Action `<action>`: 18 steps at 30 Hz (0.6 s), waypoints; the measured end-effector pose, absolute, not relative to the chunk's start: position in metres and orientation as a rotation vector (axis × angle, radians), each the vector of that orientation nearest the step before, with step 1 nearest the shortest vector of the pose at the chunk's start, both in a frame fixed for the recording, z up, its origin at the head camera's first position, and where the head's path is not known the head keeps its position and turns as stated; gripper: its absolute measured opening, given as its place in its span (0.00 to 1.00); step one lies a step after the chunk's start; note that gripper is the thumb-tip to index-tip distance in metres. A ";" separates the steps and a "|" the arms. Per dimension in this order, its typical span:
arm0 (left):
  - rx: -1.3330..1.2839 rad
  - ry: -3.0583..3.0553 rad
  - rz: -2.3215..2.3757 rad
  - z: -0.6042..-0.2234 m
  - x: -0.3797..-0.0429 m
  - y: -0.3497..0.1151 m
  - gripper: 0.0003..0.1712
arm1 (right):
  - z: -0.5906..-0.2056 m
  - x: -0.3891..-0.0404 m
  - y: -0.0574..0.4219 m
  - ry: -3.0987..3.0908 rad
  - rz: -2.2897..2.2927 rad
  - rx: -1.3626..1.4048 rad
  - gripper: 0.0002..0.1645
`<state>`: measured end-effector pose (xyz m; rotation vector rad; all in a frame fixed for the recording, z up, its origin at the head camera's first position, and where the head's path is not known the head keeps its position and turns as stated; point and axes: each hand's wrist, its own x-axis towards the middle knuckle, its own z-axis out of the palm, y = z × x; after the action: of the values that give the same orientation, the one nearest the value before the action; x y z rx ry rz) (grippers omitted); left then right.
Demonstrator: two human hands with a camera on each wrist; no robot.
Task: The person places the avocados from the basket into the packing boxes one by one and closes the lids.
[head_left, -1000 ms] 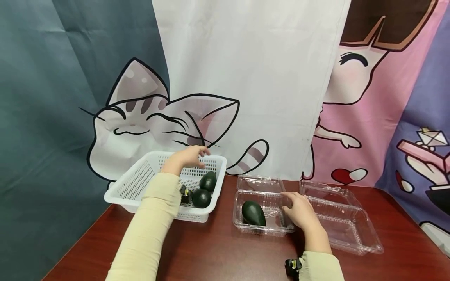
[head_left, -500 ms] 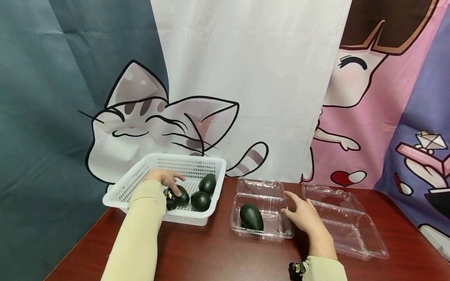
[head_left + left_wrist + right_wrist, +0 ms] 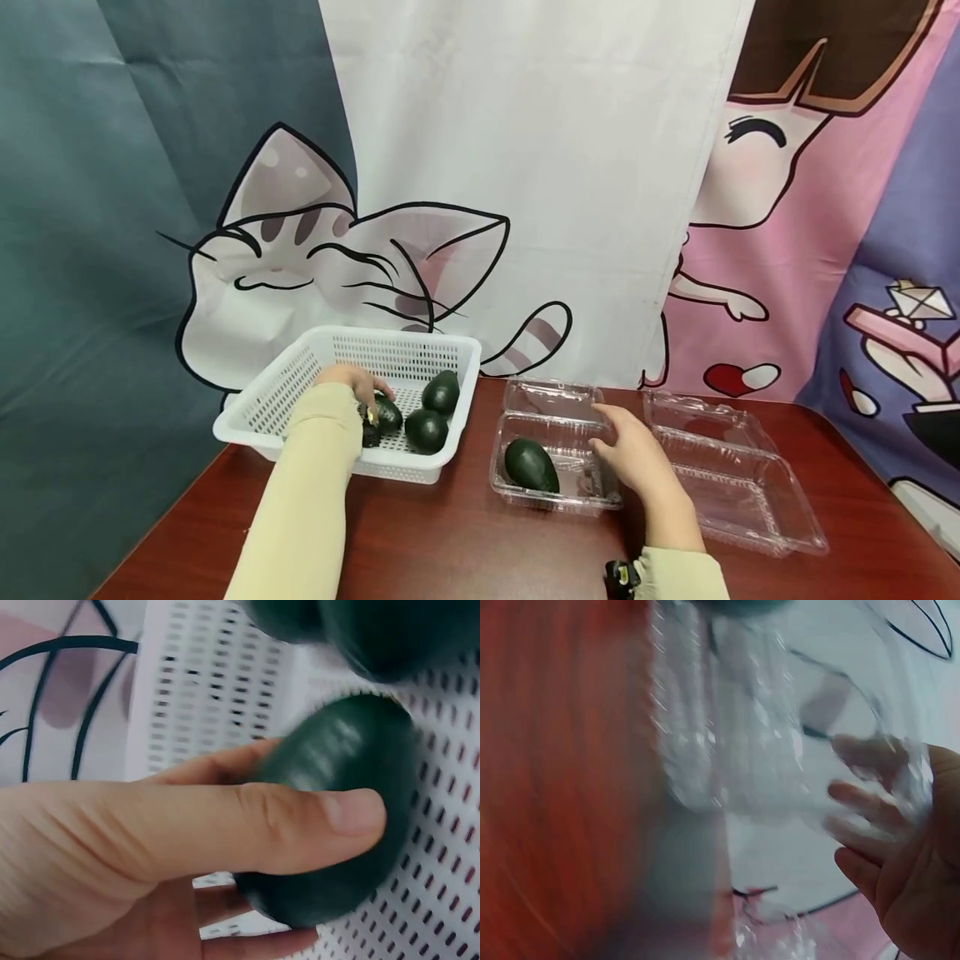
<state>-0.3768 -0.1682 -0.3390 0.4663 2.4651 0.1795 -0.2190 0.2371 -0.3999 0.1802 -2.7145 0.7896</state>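
Observation:
Inside the white perforated basket (image 3: 457,446), my left hand (image 3: 347,379) grips an avocado (image 3: 388,414). The left wrist view shows the thumb laid across this dark green avocado (image 3: 337,750), with fingers around its far side. Two more avocados (image 3: 441,392) sit by the basket's right wall. A hinged clear plastic box (image 3: 517,497) contains one avocado (image 3: 530,465) in its left half. My right hand (image 3: 641,462) is at that box's right side, thumb and fingers apart. In the blurred right wrist view, its fingers (image 3: 866,874) are loosely bent at the clear plastic, pinching nothing visible.
A second clear plastic box (image 3: 795,533) with its lid raised stands to the right, partly behind my right arm. Everything rests on a reddish-brown table (image 3: 450,550). A printed cloth (image 3: 600,167) hangs close behind the basket and boxes.
My left hand has come down into the basket, moving left, and taken hold of an avocado. The right hand stays by the plastic box, having shifted slightly left in the last half second.

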 end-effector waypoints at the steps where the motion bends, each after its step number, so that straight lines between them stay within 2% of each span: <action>1: 0.453 2.471 0.179 -0.339 -0.377 -0.168 0.33 | -0.401 -0.221 0.234 -2.716 0.811 0.189 0.31; 9: 0.345 2.608 0.245 -0.348 -0.377 -0.172 0.37 | -0.421 -0.231 0.226 -2.712 0.966 0.201 0.33; 18: 0.390 2.600 0.529 -0.318 -0.369 -0.157 0.40 | -0.430 -0.238 0.232 -2.556 1.527 0.052 0.41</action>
<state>-0.3689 -0.1573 -0.3176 0.3900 2.6001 0.5286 -0.2384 0.2322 -0.4295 0.0521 -2.5557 1.5265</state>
